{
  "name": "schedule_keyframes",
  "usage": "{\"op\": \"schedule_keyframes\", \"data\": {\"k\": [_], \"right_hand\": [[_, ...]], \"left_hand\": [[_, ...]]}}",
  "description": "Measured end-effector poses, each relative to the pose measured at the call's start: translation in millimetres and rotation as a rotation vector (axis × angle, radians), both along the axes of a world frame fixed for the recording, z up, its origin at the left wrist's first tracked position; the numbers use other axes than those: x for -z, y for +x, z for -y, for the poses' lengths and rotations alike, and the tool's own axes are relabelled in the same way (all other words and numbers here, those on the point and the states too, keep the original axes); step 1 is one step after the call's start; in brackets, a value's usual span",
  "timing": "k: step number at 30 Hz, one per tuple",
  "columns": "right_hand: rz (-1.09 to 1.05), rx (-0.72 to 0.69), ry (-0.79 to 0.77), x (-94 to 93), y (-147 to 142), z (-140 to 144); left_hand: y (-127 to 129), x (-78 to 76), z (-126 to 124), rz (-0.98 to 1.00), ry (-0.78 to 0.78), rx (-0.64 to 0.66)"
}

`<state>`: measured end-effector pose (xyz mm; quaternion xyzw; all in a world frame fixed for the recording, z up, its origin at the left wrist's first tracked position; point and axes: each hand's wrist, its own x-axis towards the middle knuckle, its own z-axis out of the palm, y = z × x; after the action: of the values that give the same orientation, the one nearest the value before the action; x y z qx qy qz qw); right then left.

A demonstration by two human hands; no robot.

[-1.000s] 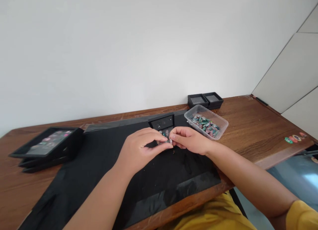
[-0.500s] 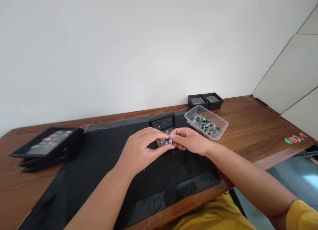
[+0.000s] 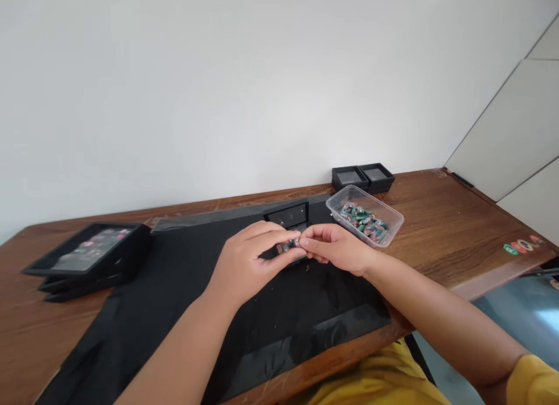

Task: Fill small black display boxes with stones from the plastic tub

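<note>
While both hands meet over the black mat (image 3: 174, 300):
Left hand (image 3: 244, 264): fingers pinch a small clear packet (image 3: 292, 245).
Right hand (image 3: 336, 247): pinches its other end (contents unclear).
Progress: tub (image 3: 365, 218) holds many stones; much seems left.

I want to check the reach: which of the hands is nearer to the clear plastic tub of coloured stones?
The right hand is nearer; it lies just in front of the clear plastic tub, toward its left end. The left hand is farther left, on the black mat.
</note>
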<state>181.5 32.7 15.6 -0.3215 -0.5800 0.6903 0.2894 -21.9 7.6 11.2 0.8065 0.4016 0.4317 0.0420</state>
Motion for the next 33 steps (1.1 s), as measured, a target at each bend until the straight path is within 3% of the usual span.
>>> {"op": "schedule_keyframes", "data": {"k": [8, 18, 33], "right_hand": [[0.006, 0.007, -0.031, -1.1, 0.0, 1.6], [-0.044, 0.036, -0.070, -5.0, -0.4, 2.1], [-0.112, 0.095, -0.025, -7.0, -2.2, 3.1]], "left_hand": [[1.4, -1.6, 1.0, 0.022, 0.013, 0.035], [2.2, 2.5, 0.4, 0.012, 0.001, -0.011], [6.8, 1.2, 0.9, 0.081, 0.024, 0.048]]}}
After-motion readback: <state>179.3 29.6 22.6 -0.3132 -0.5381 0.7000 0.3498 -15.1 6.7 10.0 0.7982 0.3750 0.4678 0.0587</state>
